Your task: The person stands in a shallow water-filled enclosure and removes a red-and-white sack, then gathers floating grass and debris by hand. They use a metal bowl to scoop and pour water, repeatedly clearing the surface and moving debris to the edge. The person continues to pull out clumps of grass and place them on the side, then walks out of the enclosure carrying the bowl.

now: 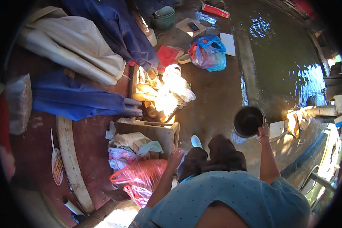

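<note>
My right hand [263, 131] grips the rim of a dark round basin [247, 122], its fingers wrapped over the edge. The basin's inside is shadowed, so I cannot make out what it contains. It hangs beside the end of a low ledge [248, 68] that borders a pool of greenish water [281, 49]. Near the corner of a wooden crate [150, 136], my left hand [175, 155] hangs by my knee. Its fingers are small and blurred, and I see nothing held in it.
To the left, blue cloth [79, 97] and a cream sheet [76, 41] hang over things. Shoes [152, 81] fill a rack. A blue plastic bag [211, 53], a stool with a phone [192, 27] and a green bucket [164, 19] stand farther off. A red bag [142, 174] lies near my left arm.
</note>
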Demonstrator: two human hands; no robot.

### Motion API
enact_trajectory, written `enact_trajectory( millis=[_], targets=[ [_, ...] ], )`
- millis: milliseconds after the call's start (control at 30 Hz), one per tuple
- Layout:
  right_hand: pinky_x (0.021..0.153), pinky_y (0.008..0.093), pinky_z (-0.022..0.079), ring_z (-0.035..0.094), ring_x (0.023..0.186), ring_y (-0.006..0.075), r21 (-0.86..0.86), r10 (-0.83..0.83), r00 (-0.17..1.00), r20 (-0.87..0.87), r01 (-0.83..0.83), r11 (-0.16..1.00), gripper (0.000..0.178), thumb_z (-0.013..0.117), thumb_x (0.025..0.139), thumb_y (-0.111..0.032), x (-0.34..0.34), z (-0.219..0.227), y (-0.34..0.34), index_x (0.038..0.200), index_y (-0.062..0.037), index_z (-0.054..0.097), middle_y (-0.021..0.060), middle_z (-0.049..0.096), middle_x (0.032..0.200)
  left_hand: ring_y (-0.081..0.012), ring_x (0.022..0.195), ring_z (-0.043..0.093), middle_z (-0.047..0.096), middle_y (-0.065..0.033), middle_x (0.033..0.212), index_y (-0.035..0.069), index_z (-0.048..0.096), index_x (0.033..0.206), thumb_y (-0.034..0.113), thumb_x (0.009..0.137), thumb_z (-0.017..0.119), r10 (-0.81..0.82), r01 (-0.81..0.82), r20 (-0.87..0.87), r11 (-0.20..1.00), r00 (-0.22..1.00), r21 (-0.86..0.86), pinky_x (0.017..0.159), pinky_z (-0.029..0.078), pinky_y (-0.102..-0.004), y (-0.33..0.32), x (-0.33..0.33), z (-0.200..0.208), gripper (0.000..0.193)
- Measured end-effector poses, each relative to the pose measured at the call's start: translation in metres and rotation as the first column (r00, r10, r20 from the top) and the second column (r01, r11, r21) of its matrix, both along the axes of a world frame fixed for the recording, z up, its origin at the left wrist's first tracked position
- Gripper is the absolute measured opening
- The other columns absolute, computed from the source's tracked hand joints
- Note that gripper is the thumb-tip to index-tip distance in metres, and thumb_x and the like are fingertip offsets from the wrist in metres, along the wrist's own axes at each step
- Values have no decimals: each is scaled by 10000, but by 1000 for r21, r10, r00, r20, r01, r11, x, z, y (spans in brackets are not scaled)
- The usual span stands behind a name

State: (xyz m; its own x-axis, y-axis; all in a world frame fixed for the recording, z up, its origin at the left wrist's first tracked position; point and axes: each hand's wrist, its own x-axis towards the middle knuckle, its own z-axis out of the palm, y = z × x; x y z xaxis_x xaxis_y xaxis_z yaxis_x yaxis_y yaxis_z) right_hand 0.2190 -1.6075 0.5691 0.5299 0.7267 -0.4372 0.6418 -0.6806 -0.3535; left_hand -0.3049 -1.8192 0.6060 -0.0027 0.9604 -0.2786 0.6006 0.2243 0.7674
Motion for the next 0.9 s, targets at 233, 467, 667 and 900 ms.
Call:
enact_trajectory(
  millis=[233, 467, 667, 900],
  targets=[
    [407, 367, 515, 635, 483, 250, 24, 71, 935, -348, -66, 998, 382, 672, 774, -159, -137, -22, 183, 1098, -8, 538, 162, 645, 733, -187, 1009, 637, 671, -108, 1069, 58, 643, 1115, 278, 915, 572, 297, -236, 58, 851, 953, -470, 868, 478, -293, 79, 7, -3, 304],
    [440, 371, 546, 649, 524, 277, -135, 61, 867, -494, -146, 980, 261, 600, 784, -124, -242, -42, 325, 995, 23, 556, 172, 643, 713, -180, 898, 652, 687, -129, 972, 49, 657, 1081, 269, 891, 603, 659, -481, 112, 645, 744, -594, 798, 499, -296, 126, 34, -16, 296],
    [437, 362, 559, 662, 625, 259, -278, 34, 849, -528, -210, 937, 194, 611, 814, -105, -277, -22, 412, 981, -17, 563, 149, 634, 785, -148, 840, 645, 667, -73, 919, 47, 649, 1094, 198, 900, 585, 877, -662, 219, 469, 428, -585, 715, 521, -262, 205, 60, 5, 255],
    [387, 317, 526, 624, 491, 233, -308, -307, 682, -664, 126, 943, 208, 590, 849, -126, -309, -16, 476, 780, 68, 561, 159, 629, 682, -153, 895, 636, 641, -91, 1024, 26, 612, 1146, 182, 920, 558, 895, -584, 220, 423, 387, -693, 747, 519, -265, 248, 51, -6, 280]
  ],
)
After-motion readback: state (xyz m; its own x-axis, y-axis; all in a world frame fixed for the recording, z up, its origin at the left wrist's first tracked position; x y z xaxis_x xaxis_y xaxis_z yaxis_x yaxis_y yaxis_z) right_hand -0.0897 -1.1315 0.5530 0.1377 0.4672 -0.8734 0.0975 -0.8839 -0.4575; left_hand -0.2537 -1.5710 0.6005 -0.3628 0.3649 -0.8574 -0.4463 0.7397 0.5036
